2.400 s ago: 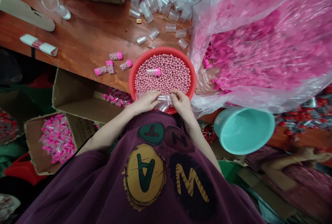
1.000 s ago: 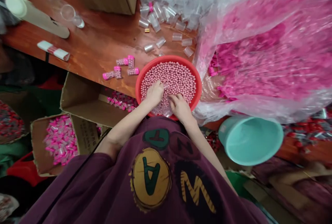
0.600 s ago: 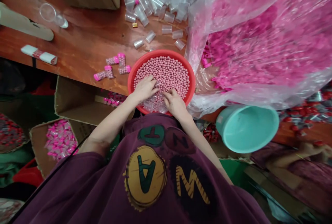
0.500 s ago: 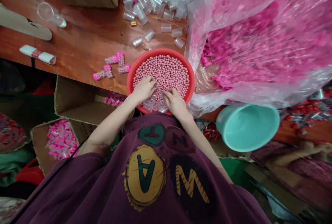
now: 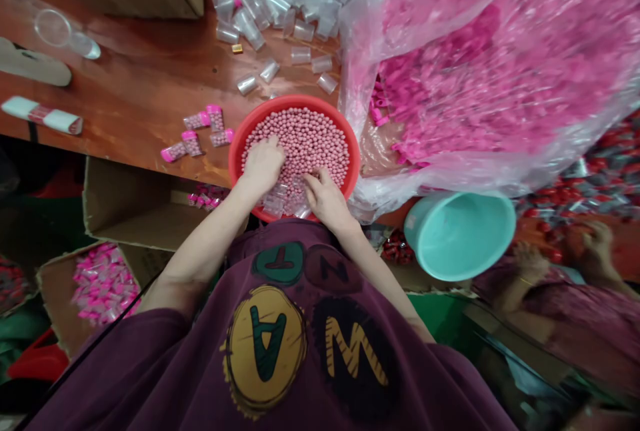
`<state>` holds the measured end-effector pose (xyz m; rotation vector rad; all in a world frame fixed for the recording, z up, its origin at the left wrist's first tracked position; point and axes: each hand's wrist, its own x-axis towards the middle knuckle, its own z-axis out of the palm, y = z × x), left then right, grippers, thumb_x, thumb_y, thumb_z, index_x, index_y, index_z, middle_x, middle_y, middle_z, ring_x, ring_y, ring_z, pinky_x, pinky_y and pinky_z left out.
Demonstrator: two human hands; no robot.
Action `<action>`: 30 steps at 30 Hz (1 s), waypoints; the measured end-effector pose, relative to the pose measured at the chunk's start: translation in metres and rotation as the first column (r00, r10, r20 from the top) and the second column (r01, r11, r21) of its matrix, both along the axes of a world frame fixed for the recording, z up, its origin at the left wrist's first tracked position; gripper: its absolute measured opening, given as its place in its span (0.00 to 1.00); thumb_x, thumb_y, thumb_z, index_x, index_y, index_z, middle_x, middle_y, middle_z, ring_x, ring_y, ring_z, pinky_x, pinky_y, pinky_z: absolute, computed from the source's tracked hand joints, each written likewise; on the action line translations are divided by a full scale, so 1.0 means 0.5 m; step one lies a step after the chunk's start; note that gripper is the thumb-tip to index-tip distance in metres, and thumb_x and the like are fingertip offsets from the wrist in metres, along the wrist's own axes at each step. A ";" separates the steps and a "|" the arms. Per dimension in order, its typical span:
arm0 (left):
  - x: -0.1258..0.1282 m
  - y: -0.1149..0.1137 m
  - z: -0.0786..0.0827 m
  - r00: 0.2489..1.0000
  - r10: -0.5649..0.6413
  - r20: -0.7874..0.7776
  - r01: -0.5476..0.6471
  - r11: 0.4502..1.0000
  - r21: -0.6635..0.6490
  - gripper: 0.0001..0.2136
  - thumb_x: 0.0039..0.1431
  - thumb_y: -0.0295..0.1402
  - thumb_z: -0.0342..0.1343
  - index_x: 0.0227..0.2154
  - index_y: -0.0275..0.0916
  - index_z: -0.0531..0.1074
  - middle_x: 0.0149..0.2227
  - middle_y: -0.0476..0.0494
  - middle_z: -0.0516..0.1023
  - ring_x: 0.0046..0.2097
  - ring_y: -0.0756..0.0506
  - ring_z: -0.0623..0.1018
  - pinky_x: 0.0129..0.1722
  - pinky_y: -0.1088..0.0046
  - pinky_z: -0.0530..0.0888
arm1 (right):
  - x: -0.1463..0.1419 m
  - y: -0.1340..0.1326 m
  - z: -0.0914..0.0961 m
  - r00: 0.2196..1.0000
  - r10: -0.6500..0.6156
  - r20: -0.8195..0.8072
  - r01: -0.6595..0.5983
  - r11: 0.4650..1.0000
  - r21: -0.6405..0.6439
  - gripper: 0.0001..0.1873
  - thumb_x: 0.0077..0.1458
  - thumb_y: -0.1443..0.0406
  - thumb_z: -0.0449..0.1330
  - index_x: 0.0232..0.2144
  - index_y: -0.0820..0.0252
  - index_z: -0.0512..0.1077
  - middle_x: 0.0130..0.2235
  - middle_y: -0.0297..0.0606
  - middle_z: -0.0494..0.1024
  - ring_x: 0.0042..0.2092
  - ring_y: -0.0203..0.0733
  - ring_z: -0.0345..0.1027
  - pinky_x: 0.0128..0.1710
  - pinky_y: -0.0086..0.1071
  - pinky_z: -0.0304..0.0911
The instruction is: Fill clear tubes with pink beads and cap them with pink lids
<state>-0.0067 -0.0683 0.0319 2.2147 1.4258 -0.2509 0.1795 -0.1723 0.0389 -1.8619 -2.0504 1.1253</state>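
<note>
A red plastic bowl (image 5: 353, 168) full of small pink beads (image 5: 305, 134) stands at the table edge in front of me. Several clear plastic vials (image 5: 274, 203) lie on the beads at the near side. My left hand (image 5: 264, 163) is over the left part of the bowl, its curled fingertips pressed down among the beads and partly hidden. On the near right side, my right hand (image 5: 327, 199) has thumb and fingers drawn together close to the vials. What lies between its fingertips is too small to make out.
Left of the bowl lie several bead-filled vials with pink caps (image 5: 191, 143). Empty clear vials (image 5: 250, 24) are heaped behind it. At right are a plastic bag of pink caps (image 5: 450, 84), a turquoise basin (image 5: 460, 234) and a co-worker's hands (image 5: 533, 261). A cardboard box (image 5: 135, 211) sits below left.
My left hand has moved away from my right, up and left across the beads. My right hand stays near the vials. The whole view has shifted, with the table appearing further left.
</note>
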 end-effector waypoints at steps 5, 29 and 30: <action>0.049 -0.013 -0.041 0.998 0.004 0.063 0.002 0.995 -0.101 0.18 0.66 0.17 0.43 0.46 0.30 0.78 0.55 0.25 0.77 0.56 0.31 0.78 0.60 0.50 0.75 | 0.085 0.007 -0.013 0.955 -0.288 -0.072 0.296 0.939 0.176 0.20 0.74 0.64 0.51 0.57 0.57 0.79 0.60 0.52 0.77 0.61 0.53 0.74 0.65 0.49 0.72; 0.073 -0.035 0.039 0.159 0.932 0.325 -0.016 0.331 -0.943 0.17 0.73 0.29 0.47 0.59 0.35 0.74 0.55 0.31 0.85 0.55 0.40 0.87 0.58 0.56 0.84 | 0.371 0.317 -0.280 0.837 -0.508 0.205 0.470 0.858 0.206 0.24 0.69 0.64 0.55 0.62 0.68 0.73 0.61 0.62 0.75 0.61 0.59 0.69 0.65 0.59 0.65; 0.078 -0.034 0.044 0.136 0.944 0.302 0.003 0.305 -0.952 0.18 0.73 0.29 0.46 0.59 0.35 0.73 0.54 0.31 0.85 0.55 0.39 0.87 0.57 0.56 0.84 | 0.366 0.319 -0.287 0.831 -0.511 0.219 0.476 0.858 0.193 0.24 0.69 0.63 0.56 0.62 0.69 0.73 0.61 0.63 0.75 0.61 0.61 0.69 0.65 0.60 0.65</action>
